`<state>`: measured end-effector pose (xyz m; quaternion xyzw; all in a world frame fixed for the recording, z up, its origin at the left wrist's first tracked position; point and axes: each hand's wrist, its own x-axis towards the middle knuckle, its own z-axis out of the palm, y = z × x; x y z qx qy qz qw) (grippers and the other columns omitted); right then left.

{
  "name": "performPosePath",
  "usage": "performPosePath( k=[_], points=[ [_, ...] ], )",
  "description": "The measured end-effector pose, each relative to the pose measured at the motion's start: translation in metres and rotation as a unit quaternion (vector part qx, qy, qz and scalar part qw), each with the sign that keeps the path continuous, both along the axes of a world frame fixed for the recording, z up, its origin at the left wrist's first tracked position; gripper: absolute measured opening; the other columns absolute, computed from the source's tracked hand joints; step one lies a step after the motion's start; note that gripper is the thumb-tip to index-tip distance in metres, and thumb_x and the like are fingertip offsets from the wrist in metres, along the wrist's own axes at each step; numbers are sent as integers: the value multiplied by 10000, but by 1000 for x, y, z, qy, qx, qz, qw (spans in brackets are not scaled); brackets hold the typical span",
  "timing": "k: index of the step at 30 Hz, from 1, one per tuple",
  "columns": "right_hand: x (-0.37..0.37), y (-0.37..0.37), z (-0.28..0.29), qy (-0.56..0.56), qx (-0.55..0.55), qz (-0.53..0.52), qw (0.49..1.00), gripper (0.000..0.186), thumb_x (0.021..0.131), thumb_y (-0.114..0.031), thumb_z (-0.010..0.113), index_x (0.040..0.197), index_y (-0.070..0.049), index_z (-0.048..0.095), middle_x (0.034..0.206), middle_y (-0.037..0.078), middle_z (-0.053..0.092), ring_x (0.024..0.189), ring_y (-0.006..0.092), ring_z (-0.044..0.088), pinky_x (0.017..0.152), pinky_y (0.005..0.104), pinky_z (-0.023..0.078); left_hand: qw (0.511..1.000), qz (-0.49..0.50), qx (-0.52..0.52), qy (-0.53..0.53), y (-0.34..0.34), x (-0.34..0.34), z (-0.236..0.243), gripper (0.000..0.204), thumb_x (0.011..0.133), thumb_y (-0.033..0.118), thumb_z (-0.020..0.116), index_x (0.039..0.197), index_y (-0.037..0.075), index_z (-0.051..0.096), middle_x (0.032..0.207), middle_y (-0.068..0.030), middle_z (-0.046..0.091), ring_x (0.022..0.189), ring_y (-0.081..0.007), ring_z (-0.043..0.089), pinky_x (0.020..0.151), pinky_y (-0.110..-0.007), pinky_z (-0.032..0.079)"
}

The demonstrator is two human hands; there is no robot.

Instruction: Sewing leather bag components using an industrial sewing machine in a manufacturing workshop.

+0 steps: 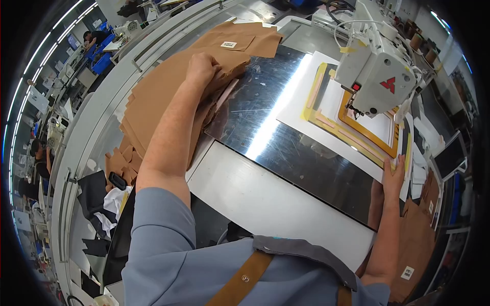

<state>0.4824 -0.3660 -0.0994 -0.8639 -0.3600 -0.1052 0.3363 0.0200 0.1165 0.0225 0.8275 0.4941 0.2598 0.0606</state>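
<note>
My left hand (202,70) is closed, its fingers pinching the edge of a brown sheet in a tall stack of brown sheets (158,97), leather or a similar material, at the left of the worktable. My right hand (394,177) holds the near right corner of a flat sewing template (347,138) edged in yellow, thumb and fingers on its rim. The template lies over a white board (291,115), under the head of a white sewing machine (380,71). An amber frame (368,133) sits beneath the needle area, surrounding a white surface.
A shiny metal plate (260,120) spans the table between stack and template. Brown scraps (124,159), black pieces (93,196) and white cloth (115,204) lie at the left. More brown sheets (416,239) hang at the right, near a monitor (449,155). People work at distant stations.
</note>
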Motion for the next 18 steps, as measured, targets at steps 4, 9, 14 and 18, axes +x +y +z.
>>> performPosePath(
  k=[4,9,14,18],
  points=[
    [-7,4,5,20,-14,2,1000,633,1016,-363,618,1440,85,476,1555,293,410,1467,413,373,1205,438,301,988,-27,52,140,-17,8,18,181,769,201,816,863,47,800,883,-188,751,828,-337,732,794,-420,571],
    [4,-7,4,28,-27,-15,999,609,1029,-351,597,1453,70,477,1574,270,398,1485,391,358,1216,434,290,997,7,62,39,3,4,0,162,742,187,813,856,72,797,914,-188,753,825,-346,736,800,-420,590],
    [5,9,1,21,28,6,999,577,1032,-344,596,1440,52,496,1545,251,439,1451,384,403,1202,428,309,717,-7,-211,-665,21,-45,-21,163,818,168,819,873,31,751,800,-68,737,665,-157,685,629,-295,544],
    [-13,-6,21,-104,37,-26,993,421,1053,-323,574,1303,16,591,1275,162,637,1200,314,587,1043,415,446,682,-186,-248,-663,-60,14,8,127,886,129,769,945,22,735,838,-41,714,706,-102,650,616,-242,519]
  ],
)
